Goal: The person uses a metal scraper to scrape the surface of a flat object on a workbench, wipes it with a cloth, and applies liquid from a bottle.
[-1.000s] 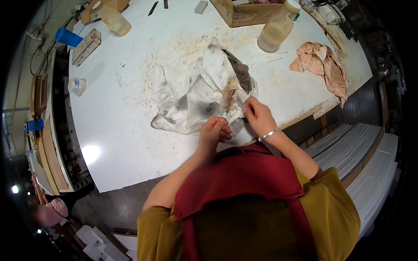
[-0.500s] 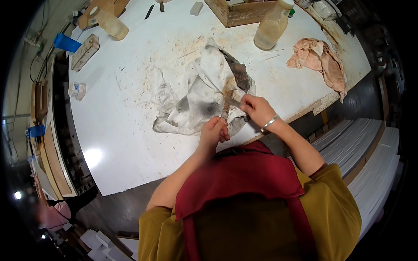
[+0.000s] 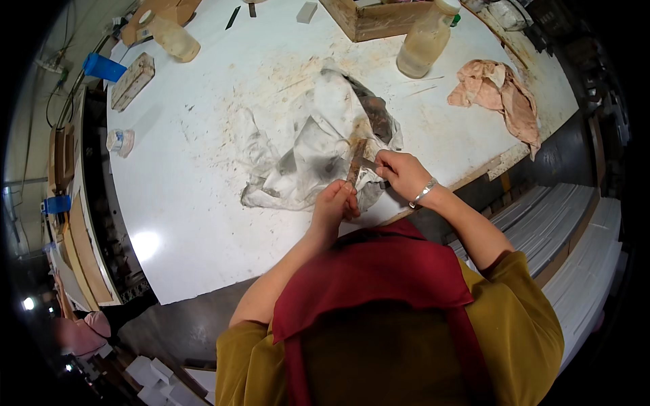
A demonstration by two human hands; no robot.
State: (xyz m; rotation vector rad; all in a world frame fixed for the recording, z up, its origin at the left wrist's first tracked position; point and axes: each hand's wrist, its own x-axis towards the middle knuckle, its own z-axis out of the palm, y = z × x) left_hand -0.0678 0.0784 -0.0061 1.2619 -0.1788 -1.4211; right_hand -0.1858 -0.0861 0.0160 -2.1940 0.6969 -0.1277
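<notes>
A narrow flat strip [image 3: 357, 157], stained rusty brown, points away from me with its near end pinched in my left hand [image 3: 333, 204]. In my right hand [image 3: 405, 174], which wears a silver bracelet, is a short grey flat blade [image 3: 368, 164]. The blade's tip meets the side of the strip, crossing it at an angle. Both hands are over the near right part of a crumpled white cloth [image 3: 315, 139] with grey and brown stains. My fingers cover the held ends of both pieces.
The white table [image 3: 183, 223] carries a cloudy bottle [image 3: 423, 47], a pinkish rag [image 3: 497, 95] and a wooden box [image 3: 352, 24]. Towards the left are another bottle [image 3: 175, 40], a stained block [image 3: 133, 81] and a small white tub [image 3: 120, 142]. Another person [image 3: 88, 331] is far left.
The blade and my right hand have shifted slightly relative to the strip. My left hand keeps its grip, and the cloth's right edge has moved a little to the right.
</notes>
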